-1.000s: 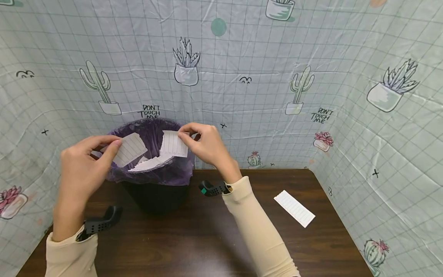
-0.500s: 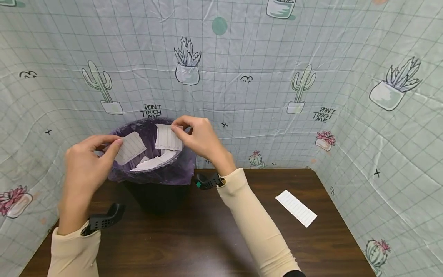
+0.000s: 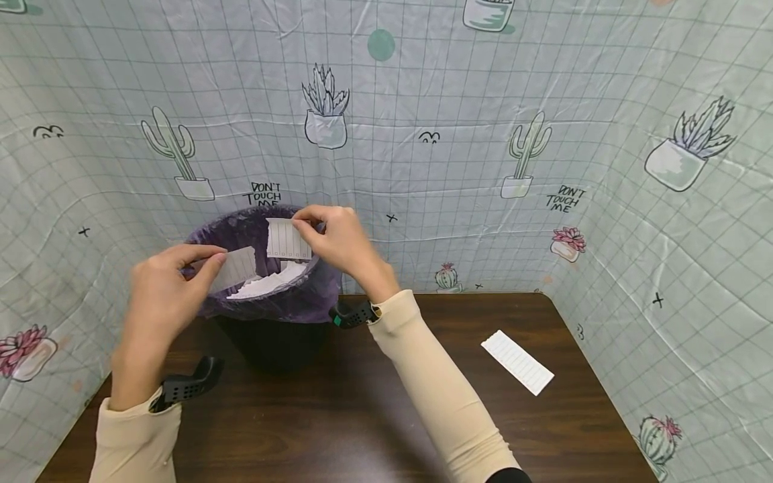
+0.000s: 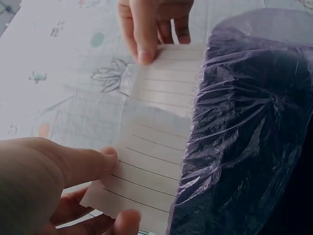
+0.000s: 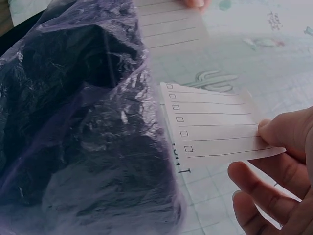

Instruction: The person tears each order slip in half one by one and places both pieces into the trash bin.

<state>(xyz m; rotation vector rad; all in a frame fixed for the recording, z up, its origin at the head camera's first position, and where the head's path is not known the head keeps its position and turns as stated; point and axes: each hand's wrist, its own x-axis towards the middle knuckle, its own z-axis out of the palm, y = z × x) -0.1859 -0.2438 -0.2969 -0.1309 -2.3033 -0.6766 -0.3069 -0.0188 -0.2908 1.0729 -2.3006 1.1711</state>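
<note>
My left hand pinches a torn piece of lined paper between thumb and fingers, over the near left rim of a black bin with a purple liner. Another torn piece of lined paper, with small checkboxes along one edge, is pinched by my right hand above the bin's right side. Torn white paper lies inside the bin. In the left wrist view the left piece hangs beside the liner; the right wrist view shows the right piece and its checkboxes.
A white lined pad lies on the right side of the brown wooden table. Printed cloth with cactus drawings stands behind the table and along both sides. Each wrist wears a black camera band.
My right hand has moved left with its paper, further over the bin. The left hand has shifted right and slightly down, and its piece has turned.
</note>
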